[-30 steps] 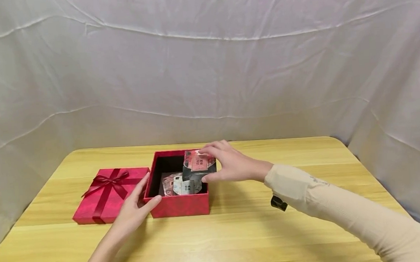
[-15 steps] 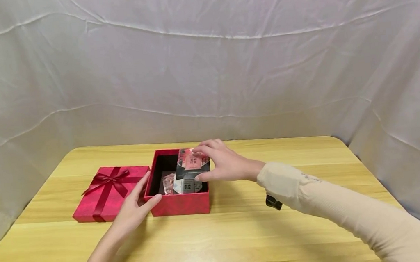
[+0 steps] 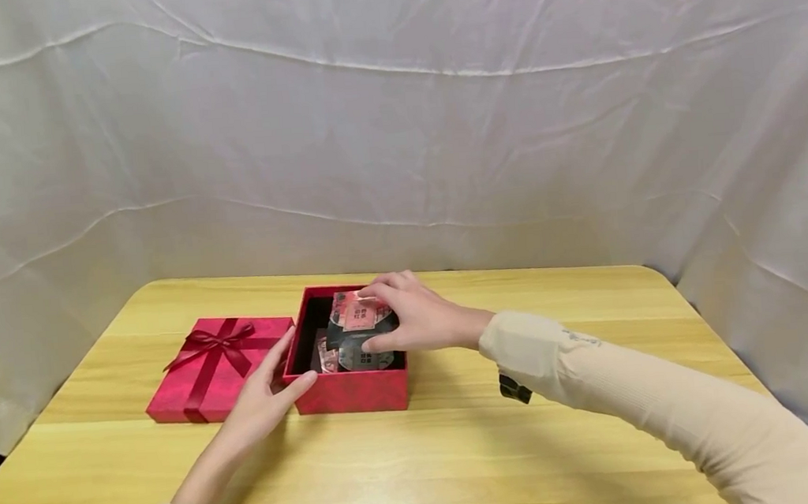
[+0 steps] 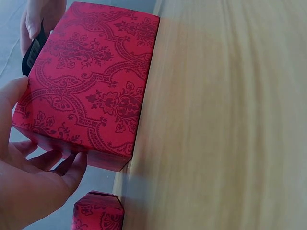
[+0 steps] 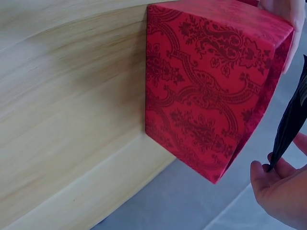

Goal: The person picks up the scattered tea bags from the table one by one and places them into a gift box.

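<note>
My right hand (image 3: 419, 314) pinches a flat black-and-red tea packet (image 3: 355, 313) by its right side, over the red gift box (image 3: 351, 395). In the right wrist view the packet (image 5: 289, 122) shows edge-on as a dark sheet, apart from the box's rim. Inside the box lie a grey-white packet (image 3: 366, 359), partly covered, and a pinkish packet (image 3: 328, 358). My left hand (image 3: 262, 398) rests against the box's left front corner, thumb at the front rim and fingers, nearly straight, along the left wall.
The red lid (image 3: 208, 386) with a dark red ribbon bow lies flat on the wooden table (image 3: 365, 476), left of the box and close to my left hand. A pale cloth (image 3: 394, 126) hangs behind and beside the table.
My right hand has moved left with the tea packet, bringing it from the box's right side to over its middle. My left hand stays at the corner.
</note>
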### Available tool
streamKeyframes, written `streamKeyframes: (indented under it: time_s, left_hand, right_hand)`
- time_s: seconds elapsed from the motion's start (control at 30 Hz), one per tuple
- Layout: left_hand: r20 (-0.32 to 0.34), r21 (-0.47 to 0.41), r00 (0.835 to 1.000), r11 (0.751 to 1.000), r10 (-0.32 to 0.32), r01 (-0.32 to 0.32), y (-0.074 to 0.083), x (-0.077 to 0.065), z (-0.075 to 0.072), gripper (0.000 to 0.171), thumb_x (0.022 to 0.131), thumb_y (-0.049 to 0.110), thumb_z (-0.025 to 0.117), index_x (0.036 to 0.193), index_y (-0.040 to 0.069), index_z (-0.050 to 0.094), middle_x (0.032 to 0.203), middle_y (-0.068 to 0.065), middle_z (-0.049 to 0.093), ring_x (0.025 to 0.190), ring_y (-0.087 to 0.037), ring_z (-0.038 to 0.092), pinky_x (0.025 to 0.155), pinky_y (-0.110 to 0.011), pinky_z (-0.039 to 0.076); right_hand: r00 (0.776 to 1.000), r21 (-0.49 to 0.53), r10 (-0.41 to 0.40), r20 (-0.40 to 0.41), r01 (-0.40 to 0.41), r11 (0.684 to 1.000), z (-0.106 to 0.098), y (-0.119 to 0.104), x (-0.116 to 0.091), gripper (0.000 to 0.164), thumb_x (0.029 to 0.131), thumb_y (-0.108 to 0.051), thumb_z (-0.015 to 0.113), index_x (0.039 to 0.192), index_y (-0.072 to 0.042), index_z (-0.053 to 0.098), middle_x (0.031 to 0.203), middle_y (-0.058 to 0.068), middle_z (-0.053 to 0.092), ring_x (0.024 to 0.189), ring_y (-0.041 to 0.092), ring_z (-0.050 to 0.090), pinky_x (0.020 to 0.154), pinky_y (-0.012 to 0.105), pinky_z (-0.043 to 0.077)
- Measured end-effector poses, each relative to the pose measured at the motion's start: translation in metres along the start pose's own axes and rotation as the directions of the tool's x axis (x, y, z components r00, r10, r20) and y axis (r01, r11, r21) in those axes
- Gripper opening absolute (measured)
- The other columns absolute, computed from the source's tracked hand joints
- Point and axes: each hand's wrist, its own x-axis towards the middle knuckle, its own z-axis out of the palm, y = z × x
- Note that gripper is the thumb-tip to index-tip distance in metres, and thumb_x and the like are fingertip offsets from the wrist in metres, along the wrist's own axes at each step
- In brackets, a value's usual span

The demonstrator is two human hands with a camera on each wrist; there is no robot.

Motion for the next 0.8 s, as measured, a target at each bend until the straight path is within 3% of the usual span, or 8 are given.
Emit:
streamKeyframes:
  time_s: [0.57, 0.8]
  left_hand:
    - [0.024, -0.023, 1.000, 1.000, -0.004, 0.004, 0.0004, -0.0006, 0.0016, 0.078, 0.095, 0.028, 0.063, 0.156, 0.017, 0.016, 0.148, -0.023, 0.036, 0.125, -0.037, 0.047, 0.098, -0.048, 0.043]
    - [0.016, -0.008, 1.000, 1.000, -0.002, 0.002, 0.0007, -0.0013, 0.0007, 0.078, 0.095, 0.028, 0.064, 0.156, 0.017, 0.017, 0.150, -0.022, 0.033, 0.129, -0.039, 0.043, 0.101, -0.051, 0.039]
  right_hand:
    - [1.000, 0.007, -0.001, 0.025, 0.001, 1.000, 0.0042, -0.0075, 0.0033, 0.069, 0.083, -0.041, 0.074, 0.142, -0.014, 0.048, 0.143, 0.011, 0.042, 0.132, 0.027, 0.030, 0.104, 0.044, 0.035]
    - [0.996, 0.011, 0.021, 0.083, -0.022, 1.000, 0.0073, -0.0068, 0.0034, 0.069, 0.087, -0.039, 0.070, 0.145, -0.013, 0.044, 0.151, 0.016, 0.031, 0.138, 0.031, 0.024, 0.109, 0.048, 0.028]
